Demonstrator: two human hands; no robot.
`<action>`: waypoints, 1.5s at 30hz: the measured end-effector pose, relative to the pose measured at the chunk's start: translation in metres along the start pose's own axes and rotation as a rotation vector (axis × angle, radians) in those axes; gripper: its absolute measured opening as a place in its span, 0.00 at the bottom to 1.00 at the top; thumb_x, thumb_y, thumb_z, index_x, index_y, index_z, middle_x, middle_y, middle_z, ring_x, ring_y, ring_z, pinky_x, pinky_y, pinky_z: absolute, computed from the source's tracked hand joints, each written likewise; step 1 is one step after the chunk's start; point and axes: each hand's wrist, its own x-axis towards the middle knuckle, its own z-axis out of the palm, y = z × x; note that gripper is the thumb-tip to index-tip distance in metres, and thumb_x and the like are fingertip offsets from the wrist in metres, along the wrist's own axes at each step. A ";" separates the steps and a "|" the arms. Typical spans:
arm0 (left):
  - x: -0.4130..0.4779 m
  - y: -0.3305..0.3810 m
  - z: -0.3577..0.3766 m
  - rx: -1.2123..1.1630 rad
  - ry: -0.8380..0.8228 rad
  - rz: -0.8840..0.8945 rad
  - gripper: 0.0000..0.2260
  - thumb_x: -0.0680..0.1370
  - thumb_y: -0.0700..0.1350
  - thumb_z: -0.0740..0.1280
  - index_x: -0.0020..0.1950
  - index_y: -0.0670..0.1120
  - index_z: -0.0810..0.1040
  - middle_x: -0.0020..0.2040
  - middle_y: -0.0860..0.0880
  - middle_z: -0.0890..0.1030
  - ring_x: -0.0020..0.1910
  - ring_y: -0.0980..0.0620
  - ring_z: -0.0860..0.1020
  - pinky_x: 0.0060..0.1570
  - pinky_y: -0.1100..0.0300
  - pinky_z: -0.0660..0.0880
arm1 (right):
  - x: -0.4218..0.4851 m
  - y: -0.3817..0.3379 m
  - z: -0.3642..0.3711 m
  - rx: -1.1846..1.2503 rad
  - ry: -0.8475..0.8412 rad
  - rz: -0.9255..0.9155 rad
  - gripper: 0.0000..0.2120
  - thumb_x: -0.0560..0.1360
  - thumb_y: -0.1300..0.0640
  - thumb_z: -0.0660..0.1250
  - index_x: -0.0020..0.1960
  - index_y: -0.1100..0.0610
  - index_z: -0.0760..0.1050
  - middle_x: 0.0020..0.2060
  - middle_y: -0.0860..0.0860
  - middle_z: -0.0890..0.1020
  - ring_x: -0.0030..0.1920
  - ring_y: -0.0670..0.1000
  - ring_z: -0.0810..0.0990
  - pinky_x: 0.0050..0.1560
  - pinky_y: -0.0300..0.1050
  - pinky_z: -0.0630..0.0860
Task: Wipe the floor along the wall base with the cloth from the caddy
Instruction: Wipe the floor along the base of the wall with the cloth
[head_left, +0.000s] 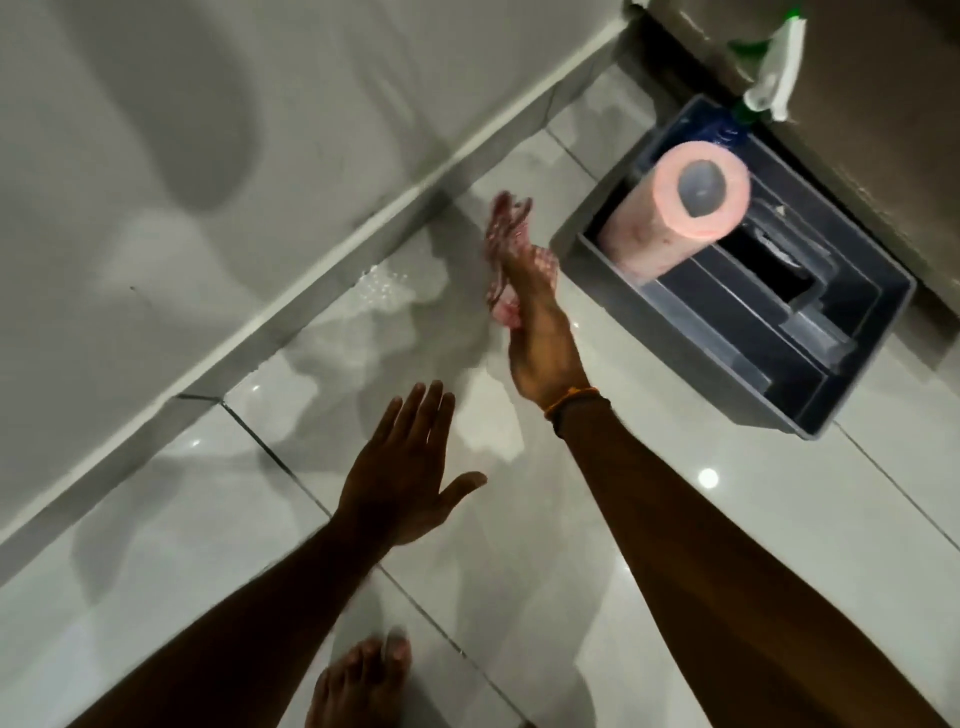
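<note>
Two hands logged. My right hand (540, 332) grips the red-checked cloth (501, 249), held above the floor (675, 519) between wall base (322, 249) and caddy (753, 332); left hand (410, 467) open, empty. Cloth: light, limp; I'd bunch it at centre.

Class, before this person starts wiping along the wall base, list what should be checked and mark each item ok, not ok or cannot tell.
1. Cloth out of the caddy: ok.
2. Right hand gripping cloth: ok.
3. Left hand free, fingers spread: ok.
4. Cloth touching the floor: cannot tell, blurred.
5. Wall base unobstructed: ok.
6. Wet patch beside the base within reach: ok, probably.
</note>
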 end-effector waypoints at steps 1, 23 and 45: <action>0.000 -0.006 0.007 0.003 -0.008 0.001 0.45 0.82 0.74 0.44 0.85 0.39 0.49 0.85 0.38 0.52 0.85 0.38 0.51 0.83 0.39 0.57 | 0.011 0.013 0.013 -0.165 -0.066 -0.085 0.27 0.82 0.67 0.59 0.81 0.62 0.61 0.81 0.66 0.59 0.81 0.69 0.56 0.81 0.65 0.56; -0.003 -0.063 0.070 0.083 0.115 0.125 0.45 0.82 0.72 0.54 0.84 0.37 0.57 0.85 0.37 0.55 0.85 0.37 0.54 0.80 0.40 0.64 | 0.118 0.054 0.082 -0.898 -0.294 -0.262 0.30 0.86 0.40 0.49 0.85 0.47 0.45 0.85 0.54 0.43 0.83 0.66 0.39 0.79 0.72 0.38; 0.004 -0.054 0.073 0.061 0.164 0.071 0.45 0.82 0.73 0.53 0.85 0.38 0.55 0.86 0.39 0.52 0.86 0.40 0.50 0.83 0.44 0.55 | 0.172 0.068 0.021 -0.944 -0.235 -0.103 0.31 0.85 0.48 0.50 0.84 0.42 0.42 0.85 0.53 0.43 0.83 0.64 0.40 0.80 0.70 0.39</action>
